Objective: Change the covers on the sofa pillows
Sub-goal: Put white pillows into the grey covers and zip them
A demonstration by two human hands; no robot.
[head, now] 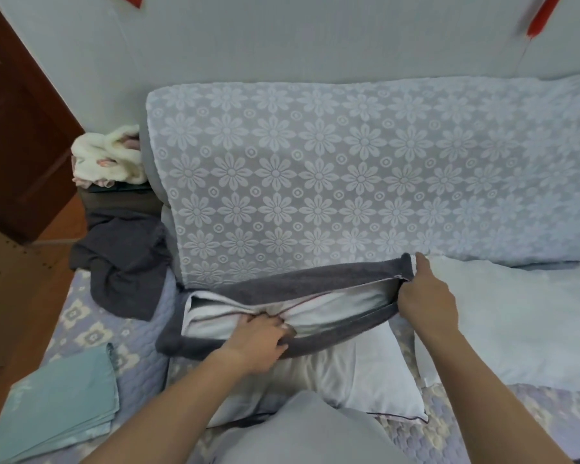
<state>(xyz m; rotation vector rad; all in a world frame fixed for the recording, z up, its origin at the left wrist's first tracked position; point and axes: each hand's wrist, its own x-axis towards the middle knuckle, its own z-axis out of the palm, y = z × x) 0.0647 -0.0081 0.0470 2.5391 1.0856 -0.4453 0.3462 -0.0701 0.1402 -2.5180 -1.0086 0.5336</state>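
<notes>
Pale green folded covers [61,406] lie at the near left of the sofa seat [91,326]. A bare white pillow [359,380] lies in the middle, close to the person. On top of it sits the pillow in the dark grey cover [282,283], with its long opening facing up and white stuffing showing. The left hand [258,339] pinches the edge of the opening in the middle. The right hand [426,296] grips the cover's right end. Another white pillow [516,316] lies to the right. A loose grey cover [121,262] is heaped at the left. Behind stands the flowered sofa back [349,169].
</notes>
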